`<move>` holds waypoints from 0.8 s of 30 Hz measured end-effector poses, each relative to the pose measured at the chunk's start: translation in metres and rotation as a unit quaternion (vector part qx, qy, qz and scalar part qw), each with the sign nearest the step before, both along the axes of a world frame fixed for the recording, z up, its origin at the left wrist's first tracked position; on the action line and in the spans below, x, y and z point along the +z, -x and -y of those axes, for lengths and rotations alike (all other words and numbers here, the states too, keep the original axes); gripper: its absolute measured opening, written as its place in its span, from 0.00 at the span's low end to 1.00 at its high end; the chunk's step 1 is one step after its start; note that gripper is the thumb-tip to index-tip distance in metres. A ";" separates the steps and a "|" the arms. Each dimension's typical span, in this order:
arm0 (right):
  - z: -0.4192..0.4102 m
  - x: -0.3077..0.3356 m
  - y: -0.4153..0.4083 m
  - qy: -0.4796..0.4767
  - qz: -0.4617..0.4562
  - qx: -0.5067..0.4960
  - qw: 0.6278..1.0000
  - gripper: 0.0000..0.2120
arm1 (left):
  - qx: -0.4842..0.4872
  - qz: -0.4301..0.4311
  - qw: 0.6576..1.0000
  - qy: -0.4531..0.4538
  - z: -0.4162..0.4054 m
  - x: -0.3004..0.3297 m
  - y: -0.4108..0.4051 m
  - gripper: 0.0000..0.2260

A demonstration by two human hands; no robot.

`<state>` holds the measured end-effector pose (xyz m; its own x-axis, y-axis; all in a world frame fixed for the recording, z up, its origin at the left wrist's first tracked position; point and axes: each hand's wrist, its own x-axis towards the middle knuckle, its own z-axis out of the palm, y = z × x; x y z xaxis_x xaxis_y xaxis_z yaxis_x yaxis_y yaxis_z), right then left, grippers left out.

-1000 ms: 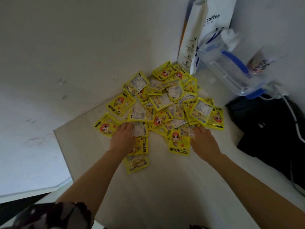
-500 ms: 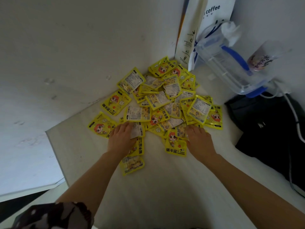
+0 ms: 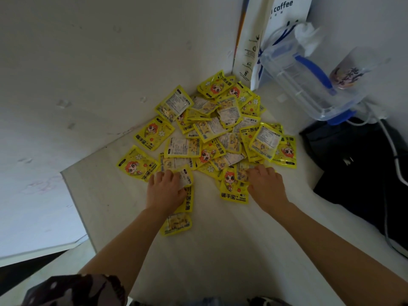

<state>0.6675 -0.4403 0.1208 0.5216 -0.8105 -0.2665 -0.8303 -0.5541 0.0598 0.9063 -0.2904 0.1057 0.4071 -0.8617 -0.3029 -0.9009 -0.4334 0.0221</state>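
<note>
Packets point(image 3: 212, 129) crowd the far bench point(image 3: 220, 250) corner.
My left hand point(image 3: 165, 191) and right hand point(image 3: 267, 186) press flat on their near edge; open bench nearer.

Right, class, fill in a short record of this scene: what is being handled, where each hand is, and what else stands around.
Handled: a heap of yellow hand-warmer packets
Surface: white table, heap lying in the wall corner
Left hand: rests on a white-backed packet at the heap's near left edge
Right hand: fingers lie on packets at the near right edge
Behind the heap: paper coffee bag, clear box with a blue handle
To the right: black bag, white cable across it
</note>
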 end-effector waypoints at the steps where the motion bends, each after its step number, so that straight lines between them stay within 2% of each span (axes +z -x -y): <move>1: 0.001 0.001 0.000 0.001 0.003 0.001 1.000 0.12 | 0.000 -0.004 1.000 0.010 -0.001 0.000 0.000 0.20; 3: 0.002 0.002 0.001 0.002 0.006 0.006 1.000 0.12 | 0.002 -0.011 1.000 0.021 -0.003 0.003 -0.001 0.15; 10: 0.006 0.006 0.004 -0.001 0.014 0.014 1.000 0.13 | 0.029 -0.040 0.997 0.060 -0.005 0.012 -0.010 0.10; 13: 0.009 0.012 0.006 -0.002 0.045 0.009 0.999 0.13 | 0.057 -0.069 0.991 0.098 -0.006 0.026 -0.013 0.11; 17: 0.013 0.021 0.005 -0.009 0.086 0.001 0.996 0.14 | 0.071 -0.089 0.989 0.100 -0.005 0.045 -0.017 0.13; 22: 0.013 0.034 0.010 -0.079 0.176 -0.095 0.977 0.09 | 0.186 -0.192 0.957 0.110 -0.007 0.063 -0.023 0.12; 24: 0.014 0.037 0.013 -0.115 0.191 -0.139 0.965 0.07 | 0.196 -0.229 0.949 0.099 -0.010 0.065 -0.026 0.09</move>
